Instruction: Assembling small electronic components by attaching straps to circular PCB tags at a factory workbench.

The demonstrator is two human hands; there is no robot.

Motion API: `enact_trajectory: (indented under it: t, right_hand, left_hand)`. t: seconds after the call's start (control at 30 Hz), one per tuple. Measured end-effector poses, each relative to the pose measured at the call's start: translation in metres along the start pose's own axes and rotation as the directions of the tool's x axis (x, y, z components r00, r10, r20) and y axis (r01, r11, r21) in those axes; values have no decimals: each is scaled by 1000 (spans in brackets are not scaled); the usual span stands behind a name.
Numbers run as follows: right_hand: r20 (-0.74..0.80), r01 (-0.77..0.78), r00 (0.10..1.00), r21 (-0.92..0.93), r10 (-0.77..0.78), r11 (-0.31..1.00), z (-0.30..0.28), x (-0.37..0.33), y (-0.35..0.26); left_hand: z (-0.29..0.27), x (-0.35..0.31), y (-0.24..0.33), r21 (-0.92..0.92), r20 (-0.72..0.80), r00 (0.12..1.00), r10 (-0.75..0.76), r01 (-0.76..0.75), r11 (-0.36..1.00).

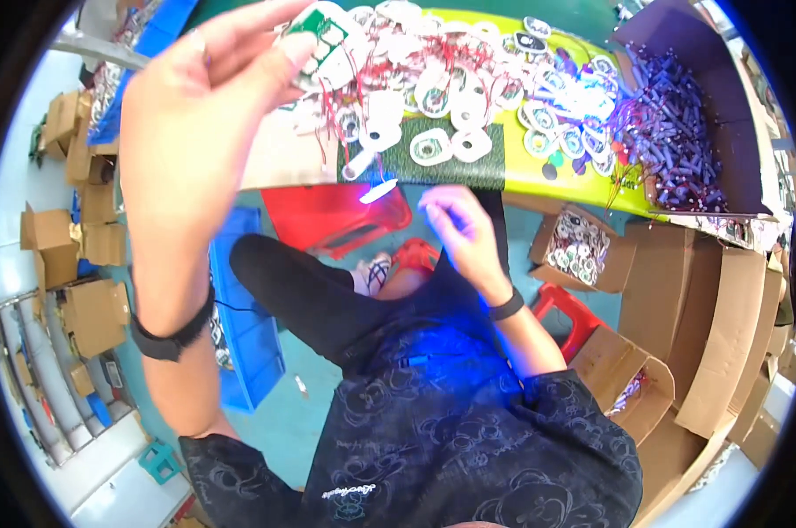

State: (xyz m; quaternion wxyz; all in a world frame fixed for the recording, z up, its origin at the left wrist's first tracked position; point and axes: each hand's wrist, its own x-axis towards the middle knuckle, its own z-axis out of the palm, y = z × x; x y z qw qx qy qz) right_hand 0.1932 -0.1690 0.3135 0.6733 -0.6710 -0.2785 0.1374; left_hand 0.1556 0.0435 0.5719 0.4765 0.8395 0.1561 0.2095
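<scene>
At the upper left, my raised left hand (231, 79) grips a circuit board (329, 33), green with pale parts, between thumb and fingers. Red wires trail from it down to the table. A lit white-blue strip (378, 191) hangs just below the table edge, beside a white cylinder (359, 165) at that edge. My right hand (461, 231) hovers before the edge, to the right of the lit strip and apart from it. Its thumb and forefinger tips come close together; anything between them is too small to make out. Round white wired pieces (431, 147) lie nearby on a dark green mat.
Heaped white wired pieces (468, 66) cover the yellow-green tabletop (622, 187), some glowing blue. A carton (741, 167) full of small wired cylinders stands on the right. Below are a red stool (327, 216), a blue bin (255, 370) and an open carton of parts (622, 255).
</scene>
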Motion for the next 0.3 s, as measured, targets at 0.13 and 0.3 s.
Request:
enact_trajectory:
  t: [0.13, 0.3]
  right_hand:
    - [85, -74, 992, -206, 94, 976, -16, -24, 46]
    - [204, -128, 959, -300, 195, 945, -11, -40, 97]
  left_hand:
    - [29, 60, 72, 27, 40, 997, 73, -74, 997]
    - [42, 150, 124, 204, 90, 971, 220, -234, 951]
